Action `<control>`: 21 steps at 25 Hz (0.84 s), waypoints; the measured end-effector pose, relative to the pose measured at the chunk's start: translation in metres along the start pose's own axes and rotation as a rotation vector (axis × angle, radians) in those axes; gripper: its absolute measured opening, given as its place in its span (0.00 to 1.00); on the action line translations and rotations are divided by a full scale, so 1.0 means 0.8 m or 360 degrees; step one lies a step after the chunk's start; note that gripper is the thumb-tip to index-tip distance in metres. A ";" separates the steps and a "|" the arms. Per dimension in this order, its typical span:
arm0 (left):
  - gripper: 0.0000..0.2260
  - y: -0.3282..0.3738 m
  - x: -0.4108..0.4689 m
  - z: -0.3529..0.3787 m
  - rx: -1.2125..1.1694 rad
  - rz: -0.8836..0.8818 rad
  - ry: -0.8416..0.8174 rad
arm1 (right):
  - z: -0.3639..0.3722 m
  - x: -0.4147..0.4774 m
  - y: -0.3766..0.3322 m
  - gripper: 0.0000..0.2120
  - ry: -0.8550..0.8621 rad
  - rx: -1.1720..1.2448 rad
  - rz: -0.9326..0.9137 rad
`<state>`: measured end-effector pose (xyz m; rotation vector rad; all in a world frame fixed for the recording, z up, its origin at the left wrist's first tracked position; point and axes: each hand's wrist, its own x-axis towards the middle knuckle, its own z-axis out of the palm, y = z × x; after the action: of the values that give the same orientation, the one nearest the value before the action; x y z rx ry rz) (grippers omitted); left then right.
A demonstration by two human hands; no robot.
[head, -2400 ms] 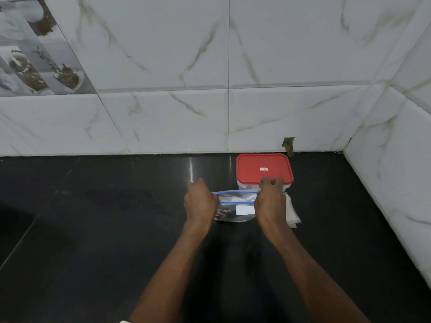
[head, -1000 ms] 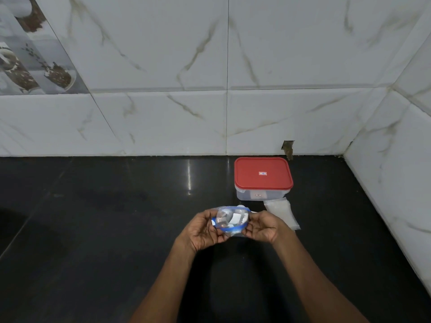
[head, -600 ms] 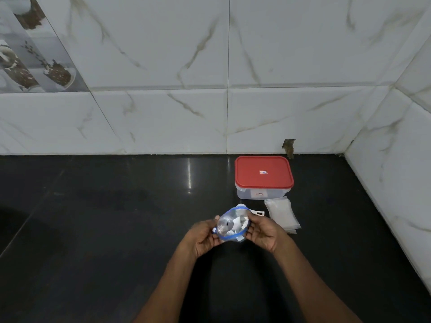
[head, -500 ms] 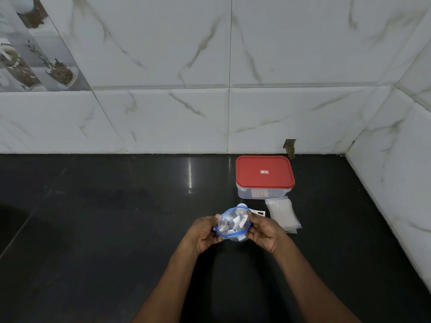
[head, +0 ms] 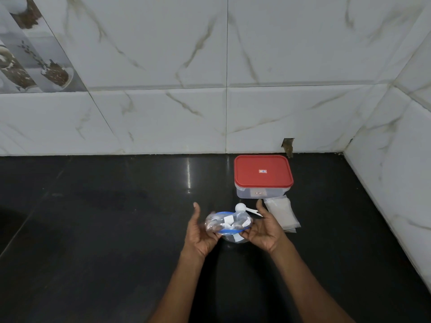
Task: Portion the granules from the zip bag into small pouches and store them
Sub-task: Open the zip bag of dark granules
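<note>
The zip bag (head: 227, 226) hangs open-mouthed between both hands, just above the counter (head: 105, 229). The left hand (head: 201, 233) grips its left edge; the right hand (head: 264, 229) pinches its blue rim opposite.

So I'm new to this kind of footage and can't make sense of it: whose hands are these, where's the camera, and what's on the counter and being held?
No machine here: a person works bare-handed, filmed by one camera worn on their head, looking down. The left hand and right hand hold a clear zip bag between them, its blue-rimmed mouth open, with brownish granules and white slips inside. On the black counter lie a white scoop, a red-lidded container, shut, and a stack of small pouches beside it.
</note>
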<state>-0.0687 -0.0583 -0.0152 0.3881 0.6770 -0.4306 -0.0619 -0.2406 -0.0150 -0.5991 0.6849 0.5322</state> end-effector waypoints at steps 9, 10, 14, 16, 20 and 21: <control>0.20 -0.011 -0.005 -0.007 0.0693 0.0342 -0.0119 | 0.006 -0.002 0.006 0.20 -0.0174 -0.0088 -0.0196; 0.25 -0.010 -0.004 -0.005 0.1032 0.0397 -0.0083 | 0.005 -0.008 0.008 0.20 -0.0190 -0.0320 -0.0282; 0.23 -0.018 -0.012 0.017 0.1749 0.0622 0.0058 | 0.014 -0.016 0.027 0.26 0.0151 -0.1198 -0.0637; 0.21 -0.023 -0.015 0.024 0.1871 0.0644 0.0015 | 0.022 -0.015 0.028 0.17 0.0462 -0.1324 -0.0847; 0.06 -0.027 -0.015 0.029 0.2335 0.0913 0.0428 | 0.025 -0.006 0.027 0.10 0.0812 -0.1413 -0.1040; 0.08 -0.024 -0.013 0.028 0.2418 0.0969 0.0529 | 0.026 -0.005 0.027 0.10 0.0832 -0.1531 -0.1045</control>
<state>-0.0741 -0.0828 0.0039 2.0762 0.3933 -0.2164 -0.0696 -0.2128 -0.0062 -1.8348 0.6395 0.0375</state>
